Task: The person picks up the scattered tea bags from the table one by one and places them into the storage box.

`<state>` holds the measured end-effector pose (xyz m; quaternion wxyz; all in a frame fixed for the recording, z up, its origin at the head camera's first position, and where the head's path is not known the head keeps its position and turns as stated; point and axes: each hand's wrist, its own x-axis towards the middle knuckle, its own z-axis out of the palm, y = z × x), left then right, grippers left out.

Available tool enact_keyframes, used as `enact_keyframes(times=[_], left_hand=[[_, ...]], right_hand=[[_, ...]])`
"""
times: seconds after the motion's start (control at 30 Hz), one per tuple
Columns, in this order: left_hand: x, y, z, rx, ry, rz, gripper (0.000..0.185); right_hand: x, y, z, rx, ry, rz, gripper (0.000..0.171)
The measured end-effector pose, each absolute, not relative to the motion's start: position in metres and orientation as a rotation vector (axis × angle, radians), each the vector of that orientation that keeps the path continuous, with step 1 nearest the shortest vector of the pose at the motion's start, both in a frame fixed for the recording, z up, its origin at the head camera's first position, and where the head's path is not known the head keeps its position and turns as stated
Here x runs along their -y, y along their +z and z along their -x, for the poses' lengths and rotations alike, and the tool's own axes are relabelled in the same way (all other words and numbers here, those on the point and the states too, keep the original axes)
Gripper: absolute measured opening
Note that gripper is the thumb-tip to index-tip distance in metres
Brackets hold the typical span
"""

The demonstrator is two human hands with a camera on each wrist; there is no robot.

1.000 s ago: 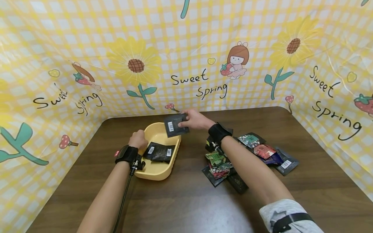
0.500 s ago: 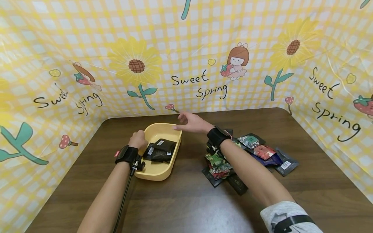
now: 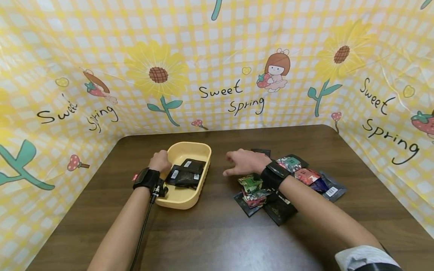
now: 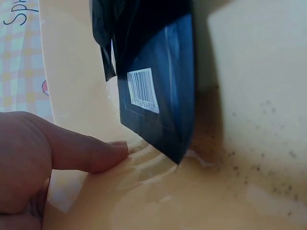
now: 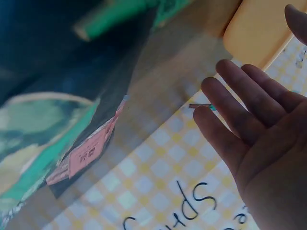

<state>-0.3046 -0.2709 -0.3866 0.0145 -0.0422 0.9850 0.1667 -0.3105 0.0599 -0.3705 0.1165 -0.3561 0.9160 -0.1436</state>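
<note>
Hovering empty over the near edge of the loose sachet pile (image 3: pixel 288 180), the right hand (image 3: pixel 245 162) has fingers spread and relaxed, nothing in them. A second ago it held a dark barcode sachet over the yellow tray (image 3: pixel 200 148); that one now lies inside with the other black sachets (image 3: pixel 187 173), so one drop looks done and the hand is back at the pile for another pick. Left hand (image 3: pixel 159 161) rests on the tray's left rim, a straight finger (image 4: pixel 86 153) pressing the wall; thumb likely behind, hard to tell. Tray sachets: flat, glossy black, white barcode labels (image 4: pixel 142 90) up, overlapping. Pile sachets are mixed green, red, black on the brown table (image 3: pixel 217 233).
</note>
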Motion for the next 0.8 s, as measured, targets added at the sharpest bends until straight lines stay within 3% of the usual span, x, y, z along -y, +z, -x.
enact_keyframes(times=[0.33, 0.63, 0.8], left_hand=[[0.270, -0.384, 0.302, -3.076, 0.524, 0.130, 0.017], [0.272, -0.388, 0.303, -3.070, 0.526, 0.138, 0.019], [0.271, -0.388, 0.304, -3.069, 0.536, 0.136, 0.019]], right_hand=[[-0.077, -0.372, 0.273, -2.722, 0.005, 1.075, 0.082], [-0.088, -0.383, 0.267, -2.754, 0.123, 1.027, 0.071], [-0.088, -0.386, 0.267, -2.735, 0.054, 1.021, 0.046]])
